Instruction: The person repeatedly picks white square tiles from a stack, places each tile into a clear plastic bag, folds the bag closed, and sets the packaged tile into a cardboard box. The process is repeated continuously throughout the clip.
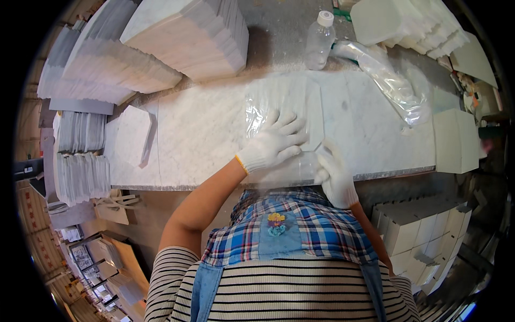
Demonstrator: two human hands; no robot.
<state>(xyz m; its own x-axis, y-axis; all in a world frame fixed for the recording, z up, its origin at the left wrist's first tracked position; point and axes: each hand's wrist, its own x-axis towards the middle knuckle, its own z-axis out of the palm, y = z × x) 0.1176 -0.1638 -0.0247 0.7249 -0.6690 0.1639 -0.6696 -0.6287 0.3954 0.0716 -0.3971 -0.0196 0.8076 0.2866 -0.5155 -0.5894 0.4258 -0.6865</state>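
A clear plastic bag [260, 102] lies on the white marble-look work surface in front of me, with a pale tile [315, 102] under or inside it; the plastic's glare hides which. My left hand [273, 142], in a white knit glove, rests flat on the bag with its fingers spread. At the bag's near right end, my right hand [337, 174], gloved the same way, has its fingers curled on the loose plastic [300, 166] beside the tile's corner. A loose white tile with angled corners [132, 134] lies farther left.
Tall stacks of white tiles [185, 37] stand at the back left, with thinner stacks [80, 131] at the left edge. A capped clear bottle [320, 43] and a bundle of plastic bags [386, 75] sit at the back right. White boxes [421, 236] stand below the table at right.
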